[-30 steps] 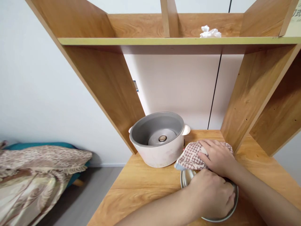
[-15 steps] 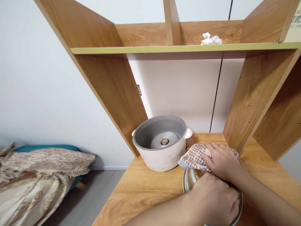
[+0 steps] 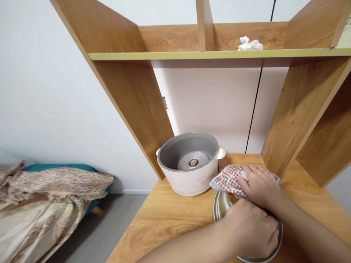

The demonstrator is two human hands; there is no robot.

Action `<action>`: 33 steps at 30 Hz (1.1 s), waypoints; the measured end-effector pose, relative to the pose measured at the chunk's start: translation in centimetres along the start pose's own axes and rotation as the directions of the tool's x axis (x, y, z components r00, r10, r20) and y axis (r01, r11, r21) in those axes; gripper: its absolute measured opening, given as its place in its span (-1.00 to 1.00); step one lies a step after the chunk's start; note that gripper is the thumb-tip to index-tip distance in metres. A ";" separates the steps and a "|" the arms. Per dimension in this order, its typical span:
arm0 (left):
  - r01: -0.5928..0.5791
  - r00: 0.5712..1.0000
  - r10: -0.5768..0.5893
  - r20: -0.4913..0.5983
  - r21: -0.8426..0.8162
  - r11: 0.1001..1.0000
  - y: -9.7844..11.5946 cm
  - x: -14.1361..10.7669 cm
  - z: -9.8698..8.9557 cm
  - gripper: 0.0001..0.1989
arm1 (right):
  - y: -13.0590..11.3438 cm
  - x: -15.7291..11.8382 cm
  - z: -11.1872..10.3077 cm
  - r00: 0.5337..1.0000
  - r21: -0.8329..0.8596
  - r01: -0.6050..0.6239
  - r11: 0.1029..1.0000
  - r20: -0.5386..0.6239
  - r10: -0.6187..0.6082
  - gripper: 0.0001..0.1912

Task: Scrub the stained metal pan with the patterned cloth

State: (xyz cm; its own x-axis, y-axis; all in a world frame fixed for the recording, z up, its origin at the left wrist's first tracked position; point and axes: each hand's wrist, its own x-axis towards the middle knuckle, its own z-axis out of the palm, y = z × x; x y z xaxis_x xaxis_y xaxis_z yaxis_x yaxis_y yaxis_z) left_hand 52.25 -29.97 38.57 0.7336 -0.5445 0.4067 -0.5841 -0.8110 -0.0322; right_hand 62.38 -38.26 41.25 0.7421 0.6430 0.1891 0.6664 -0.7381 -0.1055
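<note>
My right hand point(image 3: 260, 184) is closed over a brown-and-white patterned cloth point(image 3: 230, 179), pressing it at the far rim of a round metal pot point(image 3: 217, 206). Closer to me, my left hand point(image 3: 248, 228) is curled into a fist over the pot's opening. Whatever its fingers hold is hidden from this angle. A little of the pot's shiny inside, with something brownish in it, shows left of the fist; both hands cover most of the rest. Left of the cloth stands a white rice cooker body point(image 3: 188, 182), lidless, with its grey inside bare.
The wooden desk point(image 3: 153, 223) carries the pot and cooker. Above them runs a shelf point(image 3: 175, 56) with crumpled white tissue point(image 3: 250, 44) on it. Upright wooden panels point(image 3: 131, 98) flank the space. A patterned blanket point(image 3: 63, 182) lies on low blue furniture at the left.
The view has shifted slightly, so the desk and shelf sit a little further right in the picture. Both hands keep nearly the same places on the pot and cloth.
</note>
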 end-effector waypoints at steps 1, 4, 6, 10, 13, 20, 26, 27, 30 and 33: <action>-0.001 1.000 0.001 -0.002 -0.002 1.000 0.0 0.0 -0.1 -0.68 | 0.0 0.0 0.0 1.000 -0.017 -0.019 1.000 0.004 0.019 -0.47; -0.005 1.000 0.005 -0.007 -0.001 1.000 0.0 0.1 -0.1 -0.67 | 0.2 0.1 -0.1 0.991 0.014 0.136 0.991 -0.004 -0.136 -0.47; -0.002 1.000 0.002 -0.008 0.004 1.000 0.0 0.1 -0.1 -0.68 | 0.4 0.1 -0.1 0.956 0.070 0.292 0.954 -0.022 -0.292 -0.47; -0.014 1.000 0.014 -0.002 0.002 1.000 -0.1 0.0 0.1 -0.68 | 0.3 0.0 0.0 0.972 0.087 0.235 0.968 -0.033 -0.233 -0.48; -0.032 0.999 0.032 0.001 -0.007 0.999 -0.2 0.0 0.1 -0.67 | 0.0 0.0 0.1 1.000 0.017 0.018 1.000 -0.003 -0.018 -0.46; -0.002 1.000 0.002 0.011 0.002 1.000 0.0 0.0 0.0 -0.67 | 0.4 0.0 -0.3 0.938 0.138 0.347 0.928 -0.035 -0.346 -0.46; -0.016 1.000 0.016 0.019 -0.010 1.000 -0.1 0.1 0.0 -0.68 | -0.1 0.0 -0.2 1.000 -0.005 -0.020 1.000 0.012 0.020 -0.53; -0.017 1.000 0.017 0.019 -0.011 1.000 -0.1 0.1 -0.1 -0.67 | -0.1 0.0 -0.2 0.999 -0.019 -0.035 0.999 0.016 0.036 -0.53; -0.014 1.000 0.015 0.016 -0.006 1.000 -0.1 0.0 -0.2 -0.68 | 0.1 0.0 -0.2 0.993 0.034 0.114 0.993 0.005 -0.114 -0.52; -0.009 1.000 0.008 0.012 0.004 1.000 -0.1 0.0 -0.3 -0.69 | 0.4 0.1 -0.2 0.952 0.122 0.306 0.944 -0.010 -0.307 -0.47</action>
State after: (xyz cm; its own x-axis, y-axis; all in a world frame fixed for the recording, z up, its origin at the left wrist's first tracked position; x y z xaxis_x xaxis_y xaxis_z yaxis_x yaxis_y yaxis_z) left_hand 52.21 -29.89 38.84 0.7329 -0.5539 0.3951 -0.5891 -0.8071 -0.0390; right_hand 62.69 -38.55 41.44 0.5007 0.8366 0.2223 0.8651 -0.4750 -0.1609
